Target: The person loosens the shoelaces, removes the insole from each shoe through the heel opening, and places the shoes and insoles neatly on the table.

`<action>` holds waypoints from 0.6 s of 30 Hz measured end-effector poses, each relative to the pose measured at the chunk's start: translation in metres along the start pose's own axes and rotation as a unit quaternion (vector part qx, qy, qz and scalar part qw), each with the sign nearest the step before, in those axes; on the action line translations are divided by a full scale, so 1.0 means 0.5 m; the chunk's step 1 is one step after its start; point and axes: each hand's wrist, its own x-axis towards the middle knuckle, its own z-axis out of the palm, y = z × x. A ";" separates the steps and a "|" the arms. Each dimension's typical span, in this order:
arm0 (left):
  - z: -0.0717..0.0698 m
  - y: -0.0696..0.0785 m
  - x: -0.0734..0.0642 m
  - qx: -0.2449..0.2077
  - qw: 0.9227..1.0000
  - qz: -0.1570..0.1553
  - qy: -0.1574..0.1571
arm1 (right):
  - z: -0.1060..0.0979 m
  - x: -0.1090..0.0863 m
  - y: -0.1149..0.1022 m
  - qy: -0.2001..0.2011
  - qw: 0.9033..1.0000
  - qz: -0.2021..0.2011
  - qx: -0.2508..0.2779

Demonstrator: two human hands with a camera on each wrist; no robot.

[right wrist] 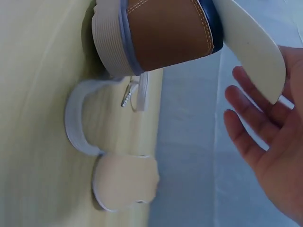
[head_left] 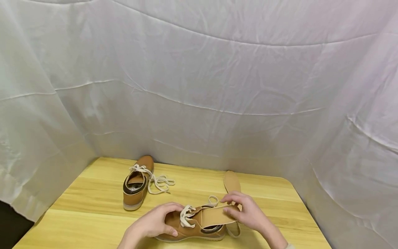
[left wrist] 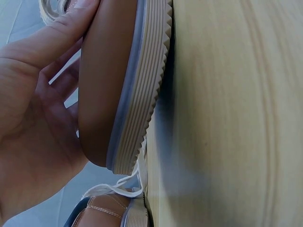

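Observation:
A brown lace-up shoe (head_left: 194, 232) lies across the front of the table, toe to the left. My left hand (head_left: 153, 221) grips it around the toe, thumb on the near side. Cream laces (head_left: 186, 217) cross its upper. A tan insole (head_left: 215, 215) sticks out of the shoe's opening, its front part inside and hidden. My right hand (head_left: 247, 210) pinches the rear end of this insole, above the shoe's heel. In the right wrist view, the insole's pale underside (right wrist: 253, 52) slopes from the heel collar to the hand.
A matching brown shoe (head_left: 133, 199) stands at the back left, its loose lace (head_left: 161, 183) trailing right. Another tan insole (head_left: 231, 181) lies behind my right hand. A lace loop (head_left: 234, 231) rests by the near shoe's heel. Grey-white fabric (head_left: 199, 86) hangs around the wooden table (head_left: 81, 221).

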 end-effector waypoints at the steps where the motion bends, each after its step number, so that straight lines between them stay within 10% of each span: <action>1: 0.000 0.000 0.000 0.000 1.000 0.001 0.000 | -0.001 0.002 -0.004 -0.002 0.999 -0.024 -0.021; 10: -0.001 0.001 0.000 0.001 1.000 0.004 0.000 | 0.012 0.021 -0.032 -0.050 0.967 -0.197 -0.151; 18: -0.001 0.000 0.000 -0.004 1.000 0.004 -0.001 | 0.030 0.019 -0.040 -0.086 0.942 -0.249 -0.209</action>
